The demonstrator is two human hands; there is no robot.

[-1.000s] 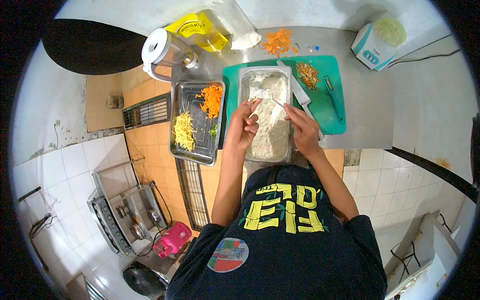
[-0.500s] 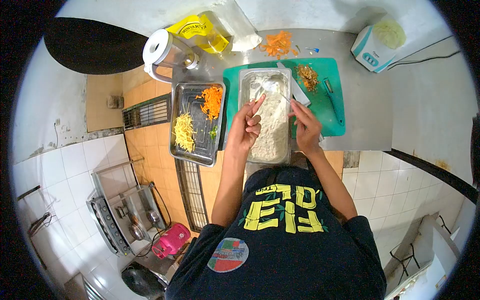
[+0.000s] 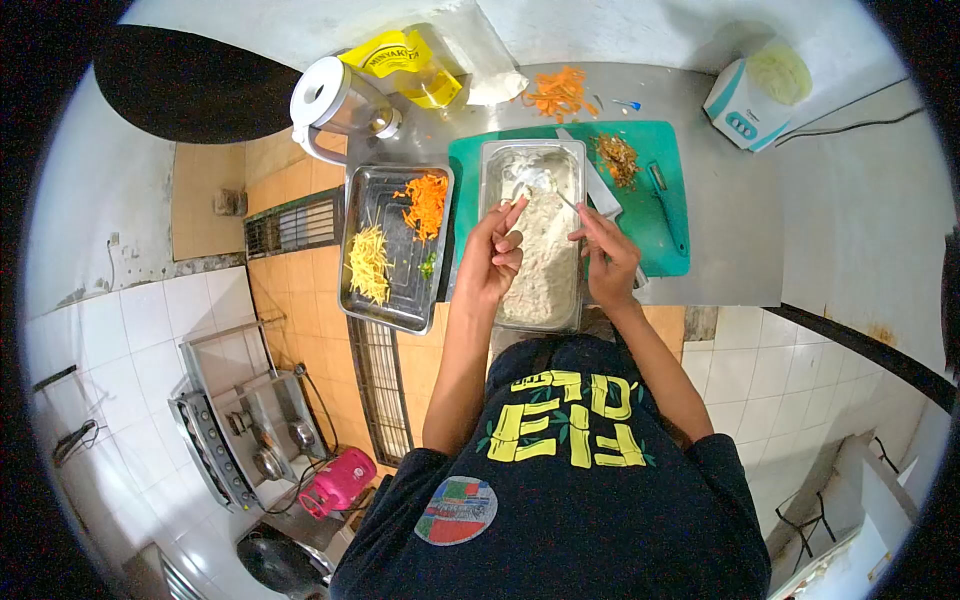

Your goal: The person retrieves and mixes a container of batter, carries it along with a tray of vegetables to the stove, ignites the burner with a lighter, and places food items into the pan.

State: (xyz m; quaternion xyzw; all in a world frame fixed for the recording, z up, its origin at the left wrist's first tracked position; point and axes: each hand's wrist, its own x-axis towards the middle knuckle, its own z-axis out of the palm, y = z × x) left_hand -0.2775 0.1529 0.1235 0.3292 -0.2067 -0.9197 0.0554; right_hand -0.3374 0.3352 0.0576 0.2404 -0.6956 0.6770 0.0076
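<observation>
Spoon (image 3: 541, 183) at the far end of a pan (image 3: 530, 144) of dough (image 3: 540, 275), which sits on a green board (image 3: 655, 240) on the steel worktop (image 3: 735, 220). A knife (image 3: 601, 192) lies beside the pan, a tray (image 3: 402, 284) of orange shreds (image 3: 427, 204) and yellow shreds (image 3: 368, 263) to its left; off to the left of the room are a stove (image 3: 212, 450) and a pink cylinder (image 3: 338, 481). The right hand (image 3: 608, 258) is nearly closed, thumb and fingertips pinching the handle. The left hand (image 3: 493, 255) has its index finger extended towards the spoon, other fingers curled (whether it grips anything, I cannot tell). The spoon's bowl points away from the person and leftward, its long axis slanting across the pan.
</observation>
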